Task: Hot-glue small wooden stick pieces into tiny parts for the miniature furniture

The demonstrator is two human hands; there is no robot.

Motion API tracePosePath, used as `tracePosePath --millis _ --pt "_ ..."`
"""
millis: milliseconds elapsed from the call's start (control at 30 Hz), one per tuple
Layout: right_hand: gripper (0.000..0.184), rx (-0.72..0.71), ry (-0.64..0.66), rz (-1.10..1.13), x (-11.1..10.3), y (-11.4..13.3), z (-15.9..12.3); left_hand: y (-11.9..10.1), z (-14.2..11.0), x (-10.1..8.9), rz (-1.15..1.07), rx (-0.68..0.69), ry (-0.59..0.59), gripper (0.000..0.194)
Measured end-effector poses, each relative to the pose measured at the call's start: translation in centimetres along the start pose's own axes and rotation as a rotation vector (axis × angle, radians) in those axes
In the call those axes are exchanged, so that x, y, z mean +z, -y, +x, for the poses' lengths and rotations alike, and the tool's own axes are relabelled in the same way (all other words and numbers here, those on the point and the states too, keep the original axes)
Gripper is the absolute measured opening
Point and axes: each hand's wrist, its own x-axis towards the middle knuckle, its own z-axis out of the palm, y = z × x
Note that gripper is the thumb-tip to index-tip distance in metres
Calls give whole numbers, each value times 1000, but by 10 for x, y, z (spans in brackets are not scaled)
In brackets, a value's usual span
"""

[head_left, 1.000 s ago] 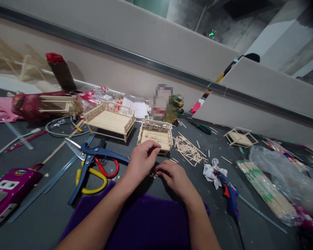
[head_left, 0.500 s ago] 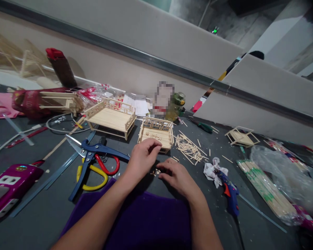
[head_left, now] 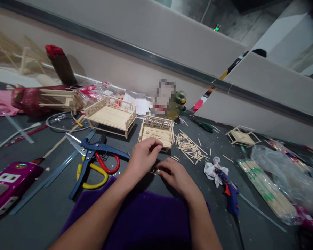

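My left hand (head_left: 145, 154) is held just in front of the smaller miniature stick bed (head_left: 159, 133), thumb and forefinger curled into a pinch. Whatever sits between those fingertips is too small to make out. Several tiny cut wooden bits lie on the bed's slatted top. Close to the tabletop, my right hand (head_left: 175, 172) has its thumb and forefinger closed on a small wooden piece (head_left: 158, 171). A few more bits lie beside those fingertips. To the left stands a larger miniature stick bed (head_left: 109, 117) with railings on its sides.
Cut sticks (head_left: 190, 147) lie scattered right of the smaller bed. A blue cutter (head_left: 88, 155) and red-and-yellow-handled scissors (head_left: 94, 180) rest by my left forearm. On the right are a glue gun (head_left: 231, 196), crumpled tissue (head_left: 211, 169) and bagged sticks (head_left: 267, 189).
My right thumb and forefinger have drawn closer together over the small wooden bits. My left hand stays nearly in place, still pinched in front of the smaller bed.
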Motion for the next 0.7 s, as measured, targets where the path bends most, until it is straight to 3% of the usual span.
tracePosePath --millis 700 --pt "19 0 -26 94 -1 -7 -3 1 -1 0 -2 5 2 14"
